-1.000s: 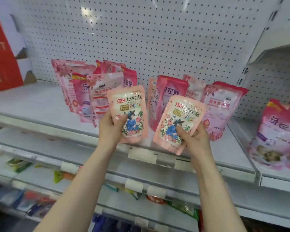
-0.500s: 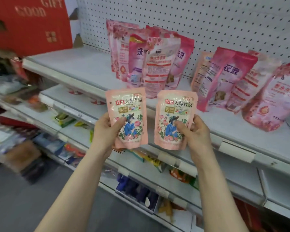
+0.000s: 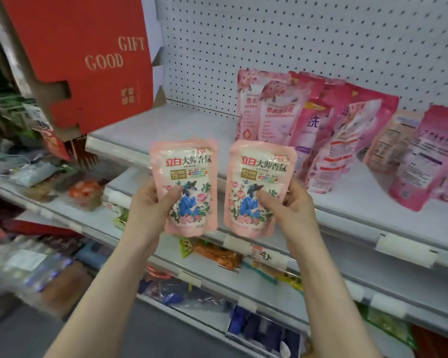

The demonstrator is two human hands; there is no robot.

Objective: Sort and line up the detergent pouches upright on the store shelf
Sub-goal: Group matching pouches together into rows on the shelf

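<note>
Each hand grips one small pale-pink pouch: left hand [image 3: 150, 202] holds the left pouch [image 3: 185, 186], right hand [image 3: 291, 210] the right pouch [image 3: 259, 187], fingers curled round them. Placing looks next: standing both upright on the shelf [image 3: 166, 125], probably on its bare left end beside the leaning pink pouches [image 3: 308, 125].

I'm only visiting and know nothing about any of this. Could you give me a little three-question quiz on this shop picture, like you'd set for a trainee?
1. True or false: the left hand grips the left pouch and the right hand grips the right pouch, both upright with their fronts facing the camera.
2. What fills the upper left of the view? A) a red box reading GOOD GIFT; B) a blue bucket; C) a green basket.
3. Fill in: the figure printed on both held pouches is dressed in ____.

Key: 1 true; 2 A; 3 blue.
</note>
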